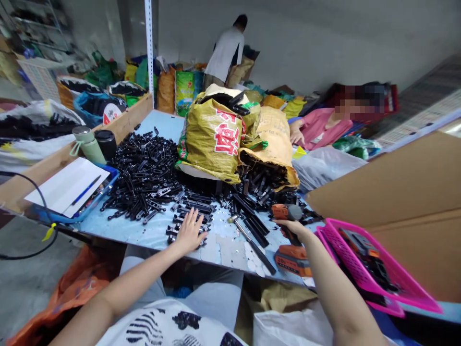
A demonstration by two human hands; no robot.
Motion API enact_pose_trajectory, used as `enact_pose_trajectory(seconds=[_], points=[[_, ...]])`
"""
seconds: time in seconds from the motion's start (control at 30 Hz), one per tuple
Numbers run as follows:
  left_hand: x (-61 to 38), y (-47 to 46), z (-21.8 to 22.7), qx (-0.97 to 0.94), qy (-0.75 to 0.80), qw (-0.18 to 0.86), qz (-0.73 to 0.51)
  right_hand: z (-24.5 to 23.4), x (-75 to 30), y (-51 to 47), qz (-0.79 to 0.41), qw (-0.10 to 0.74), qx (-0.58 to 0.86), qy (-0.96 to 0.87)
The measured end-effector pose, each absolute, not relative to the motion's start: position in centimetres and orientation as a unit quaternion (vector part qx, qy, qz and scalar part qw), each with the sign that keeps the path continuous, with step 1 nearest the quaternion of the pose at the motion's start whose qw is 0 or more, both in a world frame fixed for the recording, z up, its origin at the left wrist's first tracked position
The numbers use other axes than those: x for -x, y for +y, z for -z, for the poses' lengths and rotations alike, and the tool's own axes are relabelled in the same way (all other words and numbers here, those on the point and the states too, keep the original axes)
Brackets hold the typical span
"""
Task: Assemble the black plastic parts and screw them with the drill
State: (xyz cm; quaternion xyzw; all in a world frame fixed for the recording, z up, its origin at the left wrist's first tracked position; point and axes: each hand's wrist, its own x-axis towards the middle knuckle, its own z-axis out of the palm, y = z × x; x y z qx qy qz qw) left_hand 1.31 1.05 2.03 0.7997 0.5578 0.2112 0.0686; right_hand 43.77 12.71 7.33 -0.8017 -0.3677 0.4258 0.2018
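My left hand (pixel 190 231) lies with its fingers apart over a row of black slotted parts (pixel 196 206) set side by side at the front of the blue table (pixel 140 235). My right hand (pixel 300 230) is closed round the handle of an orange and black cordless drill (pixel 293 259), which stands on its battery near the table's front edge. Between the hands lies a hammer (pixel 254 245) with a black grip. Behind it are long black bars (pixel 256 228). A large heap of loose black parts (pixel 144 168) spreads at the left.
A yellow sack (pixel 209 139) and an orange sack (pixel 275 139) spilling black parts stand at the back. Pink baskets (pixel 403 283) holding tools sit at the right beside cardboard (pixel 396 192). Left are a blue tray (pixel 75 216), paper and a green bottle (pixel 90 144). Two people are beyond the table.
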Motion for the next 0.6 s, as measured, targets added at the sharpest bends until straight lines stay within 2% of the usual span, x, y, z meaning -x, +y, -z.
enact_pose_trajectory(seconds=[0.1, 0.23, 0.6], points=[[-3.8, 7.8, -2.5, -0.781, 0.589, 0.133, -0.158, -6.7, -43.2, 12.5, -0.397, 0.215, 0.807, -0.382], [-4.8, 13.8, -1.9, -0.761, 0.621, 0.157, -0.105, -5.9, -43.0, 12.7, -0.381, 0.22, 0.807, -0.393], [-4.2, 15.1, 0.6, -0.772, 0.611, 0.163, -0.063, -6.9, -43.6, 12.4, -0.386, 0.227, 0.807, -0.385]])
